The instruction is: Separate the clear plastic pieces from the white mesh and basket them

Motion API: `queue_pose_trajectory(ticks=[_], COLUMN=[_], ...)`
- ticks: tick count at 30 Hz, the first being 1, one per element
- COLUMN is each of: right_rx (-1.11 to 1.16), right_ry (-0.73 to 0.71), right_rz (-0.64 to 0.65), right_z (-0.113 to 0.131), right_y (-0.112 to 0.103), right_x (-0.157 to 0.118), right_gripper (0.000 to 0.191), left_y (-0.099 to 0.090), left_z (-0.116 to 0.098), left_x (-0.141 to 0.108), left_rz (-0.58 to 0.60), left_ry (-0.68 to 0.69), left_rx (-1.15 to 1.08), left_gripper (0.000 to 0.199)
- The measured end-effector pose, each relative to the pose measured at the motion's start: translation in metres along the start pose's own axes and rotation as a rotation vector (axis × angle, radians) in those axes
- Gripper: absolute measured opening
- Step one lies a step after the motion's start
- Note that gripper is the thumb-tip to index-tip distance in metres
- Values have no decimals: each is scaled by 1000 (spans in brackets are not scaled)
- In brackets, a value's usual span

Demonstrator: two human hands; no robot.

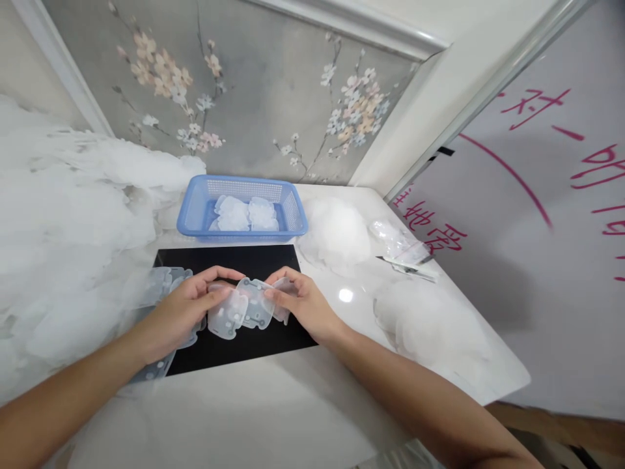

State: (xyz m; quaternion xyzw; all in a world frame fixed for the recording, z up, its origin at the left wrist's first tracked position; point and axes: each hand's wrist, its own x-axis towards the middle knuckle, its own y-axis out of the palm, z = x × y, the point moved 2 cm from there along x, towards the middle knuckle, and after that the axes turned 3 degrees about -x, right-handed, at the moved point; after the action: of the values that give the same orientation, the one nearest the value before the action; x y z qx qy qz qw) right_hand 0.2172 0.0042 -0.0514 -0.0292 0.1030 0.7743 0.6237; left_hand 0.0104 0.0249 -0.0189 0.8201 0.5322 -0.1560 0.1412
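While both hands (170, 319) (305, 303) pinch translucent pieces (244, 306), fingers partly curled, blue basket (241, 236) holding similar pieces

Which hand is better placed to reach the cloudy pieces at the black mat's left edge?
Left, I'd judge: the left hand is right beside those cloudy pieces, while the right hand, beyond the held pieces, would likely have to cross over. Both hands are occupied, though.
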Motion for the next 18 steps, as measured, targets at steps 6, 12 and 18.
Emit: queue_pose_trajectory(ticks=[6,12,18], right_rx=[6,34,109], right_ry=[5,10,43], right_rz=[-15,-28,-8], right_z=[-1,-1,-1], right_y=[-8,-13,-15], right_x=[1,2,3], right_gripper=[37,37,37], left_y=[-4,-10,-15], left_z=[-5,-12,-13], left_x=[-1,1,0], left_rz=[-100,-133,-46], left_ry=[-40,2,62], left_rx=[-83,-95,-69], left_gripper=[37,30,50])
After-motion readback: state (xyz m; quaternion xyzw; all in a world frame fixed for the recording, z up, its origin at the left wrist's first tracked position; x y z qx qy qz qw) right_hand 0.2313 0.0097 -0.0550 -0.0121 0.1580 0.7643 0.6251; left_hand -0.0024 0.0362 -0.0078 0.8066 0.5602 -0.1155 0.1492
